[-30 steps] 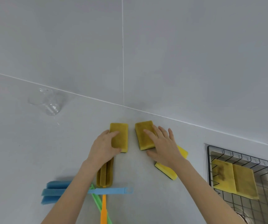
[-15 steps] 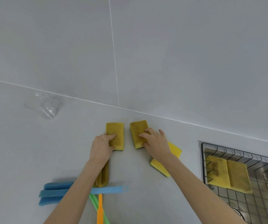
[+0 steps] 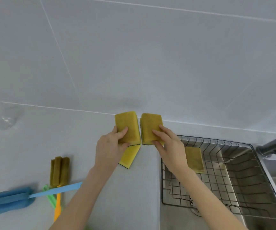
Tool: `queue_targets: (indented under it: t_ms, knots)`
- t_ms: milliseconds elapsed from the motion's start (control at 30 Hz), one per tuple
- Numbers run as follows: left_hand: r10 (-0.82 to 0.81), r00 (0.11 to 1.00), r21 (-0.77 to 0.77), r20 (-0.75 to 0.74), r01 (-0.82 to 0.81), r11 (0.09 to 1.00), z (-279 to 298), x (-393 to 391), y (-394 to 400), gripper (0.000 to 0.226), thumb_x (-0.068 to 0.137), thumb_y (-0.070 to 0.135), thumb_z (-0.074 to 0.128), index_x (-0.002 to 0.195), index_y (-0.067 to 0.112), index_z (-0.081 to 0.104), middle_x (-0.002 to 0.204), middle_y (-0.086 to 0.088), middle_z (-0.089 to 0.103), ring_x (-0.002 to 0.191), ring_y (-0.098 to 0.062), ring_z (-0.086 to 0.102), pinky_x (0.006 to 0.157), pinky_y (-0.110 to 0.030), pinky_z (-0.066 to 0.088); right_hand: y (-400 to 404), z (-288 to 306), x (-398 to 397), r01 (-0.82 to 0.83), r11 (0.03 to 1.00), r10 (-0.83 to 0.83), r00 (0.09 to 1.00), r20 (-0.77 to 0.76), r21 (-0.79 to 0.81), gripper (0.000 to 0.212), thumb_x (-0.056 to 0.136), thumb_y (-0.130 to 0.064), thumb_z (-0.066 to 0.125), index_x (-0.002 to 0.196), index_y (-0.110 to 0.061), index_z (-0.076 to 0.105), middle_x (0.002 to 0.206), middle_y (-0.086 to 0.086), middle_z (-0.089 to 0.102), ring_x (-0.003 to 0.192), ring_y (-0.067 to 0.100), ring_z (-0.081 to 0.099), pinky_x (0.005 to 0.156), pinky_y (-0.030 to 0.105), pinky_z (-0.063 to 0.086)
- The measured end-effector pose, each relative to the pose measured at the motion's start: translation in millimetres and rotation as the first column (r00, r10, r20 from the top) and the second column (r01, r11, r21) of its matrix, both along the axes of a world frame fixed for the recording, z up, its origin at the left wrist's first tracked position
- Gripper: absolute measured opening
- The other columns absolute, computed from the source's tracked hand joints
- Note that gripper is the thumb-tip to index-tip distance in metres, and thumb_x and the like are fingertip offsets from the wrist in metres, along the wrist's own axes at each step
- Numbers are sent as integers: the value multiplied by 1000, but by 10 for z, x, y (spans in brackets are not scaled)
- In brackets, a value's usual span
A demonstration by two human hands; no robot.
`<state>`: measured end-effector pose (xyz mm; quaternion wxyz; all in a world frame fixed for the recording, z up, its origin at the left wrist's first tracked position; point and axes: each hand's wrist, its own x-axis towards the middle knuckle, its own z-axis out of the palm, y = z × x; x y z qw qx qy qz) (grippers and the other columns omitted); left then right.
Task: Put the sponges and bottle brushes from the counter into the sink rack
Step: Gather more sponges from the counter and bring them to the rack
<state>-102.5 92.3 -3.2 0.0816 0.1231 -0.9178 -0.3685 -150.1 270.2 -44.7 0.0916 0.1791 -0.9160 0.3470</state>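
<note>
Each hand grips one yellow sponge: left hand (image 3: 110, 146) holds left sponge (image 3: 127, 126), right hand (image 3: 168, 145) holds right sponge (image 3: 150, 127). Both are raised side by side, probably for transfer together into the sink rack (image 3: 217, 171).

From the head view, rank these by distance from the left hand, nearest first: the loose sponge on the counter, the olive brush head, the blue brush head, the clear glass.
1. Loose sponge: on the counter, directly beside the left hand, partly under it.
2. Olive brush head: on the counter, left of the hand.
3. Blue brush head and clear glass: both far left, too close to call.
</note>
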Motion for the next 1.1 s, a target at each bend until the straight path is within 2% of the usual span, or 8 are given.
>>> queue_targets:
  t_ms: [133,233,300,400,567,700,833,1100]
  knots:
    - [-169,981,7,95,169,986,-234,-26,670,51,76,12,72,123,19,54,142,-17,43,115,-30,57,101,-35,44,718,-169,211,78,996,-80,996,41,49,33,79,-9,71,111,-16,65,130,12,57,115,28,55,95,34,43]
    - [-268,946,6,184,272,962,-436,-46,1080,51,80,14,68,127,19,50,138,-9,50,114,-26,57,100,-37,45,1136,-337,343,104,986,-114,990,81,127,33,78,-12,73,109,-17,66,127,12,60,112,30,59,93,41,50]
    - [-326,907,4,265,337,941,-549,-38,1306,51,82,15,65,129,19,47,134,-9,54,112,-25,57,100,-36,46,1369,-425,388,87,976,-106,990,89,202,32,73,-13,77,104,-17,69,120,14,65,103,31,64,85,44,56]
    - [-354,874,-26,333,383,923,-644,-93,1559,50,85,18,62,131,22,44,140,-11,47,118,-25,53,105,-36,42,1682,-494,330,63,957,-83,995,58,284,35,63,-11,84,95,-17,72,110,15,70,88,32,69,73,44,60]
    - [-315,893,-58,322,351,935,-751,-328,1769,51,86,16,61,133,24,41,151,-13,28,133,-28,39,113,-38,31,1890,-588,102,140,958,-153,988,34,251,35,63,-10,84,95,-16,73,112,16,69,92,35,68,76,46,57]
    - [-276,905,-61,323,311,948,-931,-411,1875,50,88,14,58,134,21,40,152,-13,25,135,-27,36,113,-34,28,1849,-814,41,112,958,-132,990,58,264,37,63,-11,84,97,-17,72,114,15,68,94,37,68,73,48,60]
    - [-259,913,-89,316,300,950,-1089,-399,1929,49,89,13,56,135,18,39,151,-11,27,135,-25,36,113,-31,27,1838,-996,42,86,962,-105,993,59,257,39,58,-7,86,94,-14,72,110,16,69,89,33,69,68,39,61]
    - [-229,939,-163,256,276,947,-1245,-367,1922,48,88,12,57,133,15,41,149,-13,27,139,-25,26,112,-32,30,1789,-1129,46,77,960,-87,996,23,270,41,62,-4,83,100,-11,69,114,18,67,93,36,66,75,44,60]
